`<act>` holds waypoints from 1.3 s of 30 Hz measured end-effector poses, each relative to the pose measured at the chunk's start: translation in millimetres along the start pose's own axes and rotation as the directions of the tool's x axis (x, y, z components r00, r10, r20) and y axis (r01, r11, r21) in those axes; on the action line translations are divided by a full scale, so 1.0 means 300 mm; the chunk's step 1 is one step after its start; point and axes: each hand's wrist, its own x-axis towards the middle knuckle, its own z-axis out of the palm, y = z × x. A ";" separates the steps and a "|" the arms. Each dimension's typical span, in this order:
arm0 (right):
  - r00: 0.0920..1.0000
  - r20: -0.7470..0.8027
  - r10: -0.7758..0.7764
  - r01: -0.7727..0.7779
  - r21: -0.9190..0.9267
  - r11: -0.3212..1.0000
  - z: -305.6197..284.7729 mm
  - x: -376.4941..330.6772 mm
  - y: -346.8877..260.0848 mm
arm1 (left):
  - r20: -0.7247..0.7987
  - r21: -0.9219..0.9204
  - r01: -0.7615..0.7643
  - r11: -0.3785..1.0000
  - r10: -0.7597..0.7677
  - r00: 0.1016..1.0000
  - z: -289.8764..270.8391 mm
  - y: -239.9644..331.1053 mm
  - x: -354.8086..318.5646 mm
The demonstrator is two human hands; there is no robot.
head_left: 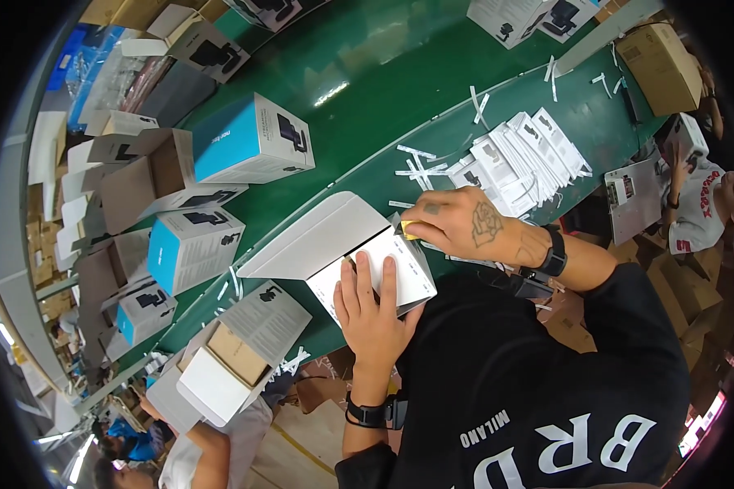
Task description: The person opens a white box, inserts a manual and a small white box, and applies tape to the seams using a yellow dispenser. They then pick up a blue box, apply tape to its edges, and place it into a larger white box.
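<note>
An open white product box (318, 240) stands in front of me at the table's edge, its big flap folded back to the left. Inside its opening shows a white panel with small print (413, 274). My left hand (373, 314) lies flat across that panel, fingers stretched out and holding nothing. At the box's upper right corner, my right hand (457, 224) is closed in a pinch on a small yellow thing (417, 230). Its exact kind is mostly hidden by the fingers. Behind my right hand lies a pile of white printed sheets (510, 163).
White strips (417, 167) are scattered over the green table (367, 65). White and blue boxes (253, 143) stand along the left. At lower left, a person's arm (208, 448) is near another open box (220, 379). A brown carton (659, 69) and another person (697, 204) are at right.
</note>
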 end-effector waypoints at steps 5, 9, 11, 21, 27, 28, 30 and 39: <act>0.999 0.023 0.026 -0.026 -0.017 1.000 0.002 0.014 -0.025 | -0.003 -0.007 0.019 1.000 -0.019 1.000 0.009 0.003 0.004; 0.998 0.048 0.048 -0.047 -0.012 0.999 0.012 0.029 -0.029 | -0.005 0.015 0.005 1.000 -0.005 1.000 0.010 -0.008 0.006; 0.996 0.064 0.057 -0.060 0.044 0.997 0.014 0.037 -0.031 | 0.001 0.005 0.007 1.000 -0.007 1.000 0.003 -0.013 0.009; 0.988 0.041 -0.146 0.149 -0.081 0.986 0.002 0.011 -0.045 | 0.002 -0.019 0.030 0.999 -0.030 1.000 -0.008 -0.016 0.004; 0.982 0.187 0.030 -0.040 0.048 0.998 -0.038 0.065 -0.088 | -0.022 0.001 0.030 1.000 -0.030 0.999 -0.011 -0.020 0.001; 0.982 0.187 0.029 -0.038 0.047 0.998 -0.037 0.060 -0.088 | -0.026 0.005 0.035 0.999 -0.034 0.999 -0.011 -0.018 -0.001; 0.984 0.175 -0.035 0.037 -0.008 0.999 -0.029 0.037 -0.078 | -0.032 0.007 0.041 0.999 -0.040 0.999 -0.011 -0.021 -0.005; 0.991 0.113 -0.075 0.079 -0.028 0.996 0.053 -0.008 -0.084 | -0.065 -0.014 0.055 0.998 -0.056 0.996 -0.018 -0.035 -0.017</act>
